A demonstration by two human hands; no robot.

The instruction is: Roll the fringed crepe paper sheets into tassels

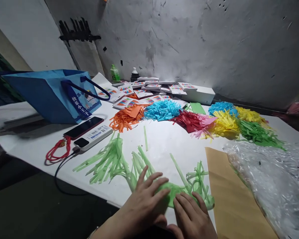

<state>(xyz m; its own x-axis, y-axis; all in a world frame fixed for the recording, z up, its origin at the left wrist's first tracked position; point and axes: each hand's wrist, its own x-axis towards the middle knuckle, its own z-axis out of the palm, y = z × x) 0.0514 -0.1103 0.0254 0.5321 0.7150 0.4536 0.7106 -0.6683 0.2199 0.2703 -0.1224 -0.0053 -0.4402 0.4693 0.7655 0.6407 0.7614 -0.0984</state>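
Observation:
Light green fringed tissue paper (175,190) lies spread on the white table cover in front of me, its cut strips fanning out to the left and right. My left hand (149,196) is over its near middle with the fingers spread apart, palm downward. Beside it, my right hand (190,212) has its fingers close together on the paper's near edge, the thumb below them. The paper under both hands is partly hidden. Two loose green strips lie beyond my hands, one of them a thin strip (146,137) set apart from the bundle.
Bunches of fringed paper, orange (124,118), blue (161,110), red (189,121), yellow (225,124) and green (260,134), lie farther back. Flat packs (149,88) are piled behind. A blue bag (52,96), phone (84,127) and power bank (93,137) are left; brown paper (234,192) and clear plastic (271,179) right.

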